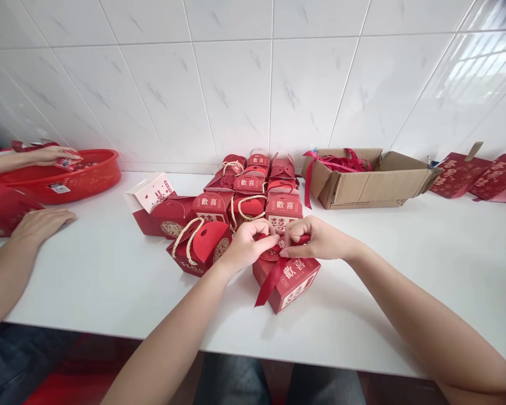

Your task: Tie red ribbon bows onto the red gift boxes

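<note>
In front of me on the white table stands a red gift box [293,281] with pale panels and printed characters. A dark red ribbon [272,281] lies across its top, one tail hanging down toward me. My left hand [255,242] is closed, pinching the ribbon at the top of the box. Closed from the other side, my right hand [310,239] grips the ribbon too, fingertips close to the left ones. The exact shape of the ribbon between my fingers is hidden. Left of my hands sits a red box with rope handles [200,244].
Several red boxes [248,183] stand grouped behind my hands. A cardboard carton [369,188] holding ribbons [348,163] is back right, with red bags [457,174] beyond. At left, another person's hand [53,154] reaches over a red basin [88,177]; their other hand [42,222] rests nearer.
</note>
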The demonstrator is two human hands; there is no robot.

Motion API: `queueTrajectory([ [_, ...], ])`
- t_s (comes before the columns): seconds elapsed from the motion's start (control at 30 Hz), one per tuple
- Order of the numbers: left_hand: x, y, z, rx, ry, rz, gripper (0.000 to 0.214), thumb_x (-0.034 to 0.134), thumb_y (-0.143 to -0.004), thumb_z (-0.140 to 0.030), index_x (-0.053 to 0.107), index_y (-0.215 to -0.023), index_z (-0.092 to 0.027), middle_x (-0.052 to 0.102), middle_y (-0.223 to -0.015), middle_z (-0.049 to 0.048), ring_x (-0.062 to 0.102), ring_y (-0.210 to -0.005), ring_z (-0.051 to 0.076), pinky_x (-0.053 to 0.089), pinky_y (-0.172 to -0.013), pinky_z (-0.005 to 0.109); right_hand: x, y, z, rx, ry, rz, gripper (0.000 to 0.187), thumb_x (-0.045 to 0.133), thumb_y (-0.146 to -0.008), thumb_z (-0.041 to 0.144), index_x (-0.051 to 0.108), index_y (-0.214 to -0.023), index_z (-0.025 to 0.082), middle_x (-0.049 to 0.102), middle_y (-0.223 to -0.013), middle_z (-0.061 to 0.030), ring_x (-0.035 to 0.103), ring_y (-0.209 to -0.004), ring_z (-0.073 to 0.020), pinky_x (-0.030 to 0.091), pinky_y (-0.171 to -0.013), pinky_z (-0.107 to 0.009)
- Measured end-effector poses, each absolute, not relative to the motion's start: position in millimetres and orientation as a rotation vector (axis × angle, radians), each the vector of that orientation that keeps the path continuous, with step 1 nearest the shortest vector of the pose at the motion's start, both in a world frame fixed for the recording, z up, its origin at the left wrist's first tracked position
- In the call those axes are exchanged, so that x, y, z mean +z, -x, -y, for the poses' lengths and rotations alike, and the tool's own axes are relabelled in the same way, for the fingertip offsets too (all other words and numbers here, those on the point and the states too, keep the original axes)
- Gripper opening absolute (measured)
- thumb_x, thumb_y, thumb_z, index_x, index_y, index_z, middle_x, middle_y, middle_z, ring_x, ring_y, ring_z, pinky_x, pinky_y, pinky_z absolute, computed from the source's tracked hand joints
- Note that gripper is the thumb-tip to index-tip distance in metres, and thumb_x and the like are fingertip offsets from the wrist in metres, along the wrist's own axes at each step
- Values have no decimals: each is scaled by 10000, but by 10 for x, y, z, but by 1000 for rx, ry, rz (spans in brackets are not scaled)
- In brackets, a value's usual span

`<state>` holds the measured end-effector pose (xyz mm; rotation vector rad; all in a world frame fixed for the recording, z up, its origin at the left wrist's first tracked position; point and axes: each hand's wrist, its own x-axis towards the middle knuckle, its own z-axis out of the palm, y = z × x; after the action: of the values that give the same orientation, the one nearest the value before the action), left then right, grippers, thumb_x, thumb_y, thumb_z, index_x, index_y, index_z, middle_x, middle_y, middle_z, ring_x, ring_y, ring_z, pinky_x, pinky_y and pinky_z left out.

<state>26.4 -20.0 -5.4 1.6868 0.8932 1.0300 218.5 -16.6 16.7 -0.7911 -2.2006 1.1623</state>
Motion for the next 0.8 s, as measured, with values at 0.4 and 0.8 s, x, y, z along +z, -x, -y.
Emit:
queueTrajectory([
  [0.4,-21,-245,182,1003,-1632,-927,375,613,-693,-177,277,-528,-176,572,-793,13,574,-846,165,433,-752,284,194,-2207,132,1255,796,2173,410,699,-736,379,403,-548,166,470,-623,27,404,-592,-83,329,-547,-244],
  [0.8,64,-291,314,1085,-1899,-1003,129,649,-765,-302,647,-714,-183,612,-990,52,594,-971,198,448,-883,318,270,-2340,50,1456,883,1960,339,642,-792,472,576,-723,146,502,-692,7,403,-630,-92,326,-582,-250],
])
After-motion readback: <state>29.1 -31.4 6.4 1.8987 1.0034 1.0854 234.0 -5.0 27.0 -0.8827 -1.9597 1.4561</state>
